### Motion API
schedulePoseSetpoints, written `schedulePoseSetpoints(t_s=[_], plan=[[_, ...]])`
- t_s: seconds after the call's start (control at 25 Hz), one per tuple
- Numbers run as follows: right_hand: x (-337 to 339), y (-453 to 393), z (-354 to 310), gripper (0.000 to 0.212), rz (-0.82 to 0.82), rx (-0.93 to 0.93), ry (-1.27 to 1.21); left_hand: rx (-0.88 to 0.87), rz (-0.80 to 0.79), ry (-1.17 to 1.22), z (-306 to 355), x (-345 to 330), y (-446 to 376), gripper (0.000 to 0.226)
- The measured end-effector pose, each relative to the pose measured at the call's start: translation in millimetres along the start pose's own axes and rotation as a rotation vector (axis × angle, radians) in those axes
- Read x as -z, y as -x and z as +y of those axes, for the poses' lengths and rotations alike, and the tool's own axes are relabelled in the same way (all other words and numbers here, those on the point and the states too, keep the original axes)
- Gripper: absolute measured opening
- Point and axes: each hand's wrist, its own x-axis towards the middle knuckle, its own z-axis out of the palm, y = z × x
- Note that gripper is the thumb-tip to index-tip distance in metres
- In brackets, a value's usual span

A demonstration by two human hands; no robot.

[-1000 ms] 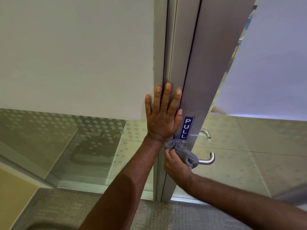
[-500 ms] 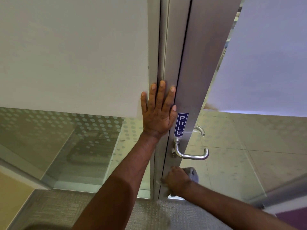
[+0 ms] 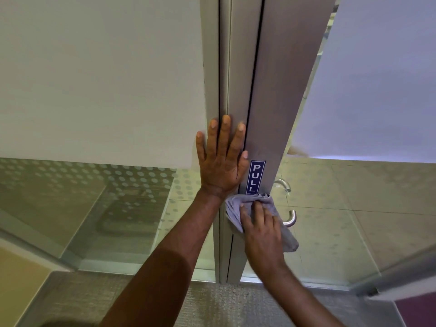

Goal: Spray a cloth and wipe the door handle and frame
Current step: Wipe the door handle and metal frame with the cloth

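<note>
From the head camera, the only view there is, the left hand (image 3: 221,159) lies flat and fully open, fingers spread, holding nothing, its palm across the seam between the fixed post and the brushed grey aluminium door frame (image 3: 271,114); it is most likely there to brace the door so it does not swing under the rubbing. The right hand (image 3: 260,228) presses a crumpled grey microfibre cloth (image 3: 289,241) against the frame just below the blue vertical "PULL" sticker (image 3: 256,177), fingers laid almost straight over the fabric and not closed into a fist, so the cloth is pinned to the metal more than gripped. That flat pressure suits wiping a broad strip of frame. The curved silver metal door handle (image 3: 290,220) sits just to the right of the cloth, and only its bent outer end shows; its root and any lock below it are covered by the cloth and hand, so I cannot tell whether the cloth touches it. A second curved shape above it, seen through the glass, may be the handle on the far side or a reflection. No spray bottle is visible, and whether the cloth is damp cannot be judged. The frame's upper end is cut off by the picture edge.
</note>
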Motion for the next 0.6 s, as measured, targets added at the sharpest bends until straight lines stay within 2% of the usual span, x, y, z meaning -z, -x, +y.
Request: schedulePoseSetpoints(t_s=[0.08, 0.24, 0.48, 0.6], plan=[[-10.4, 5.1, -8.5, 0.079, -0.042, -0.009, 0.092, 0.000, -0.005, -0.003, -0.8, 0.3, -0.8, 0.067], [-5.3, 3.3, 23.4, 0.083, 0.105, 0.144, 0.066, -0.009, -0.008, -0.004, -1.0, 0.1, 1.5, 0.069], [-13.8, 14.3, 94.8, 0.052, 0.244, 0.498, 0.062, -0.003, -0.040, 0.011, -0.9, 3.3, 0.6, 0.069], [-21.6, 17.9, 131.8, 0.036, 0.272, 0.570, 0.104, -0.006, -0.038, 0.015, -2.2, 1.8, 1.4, 0.069]])
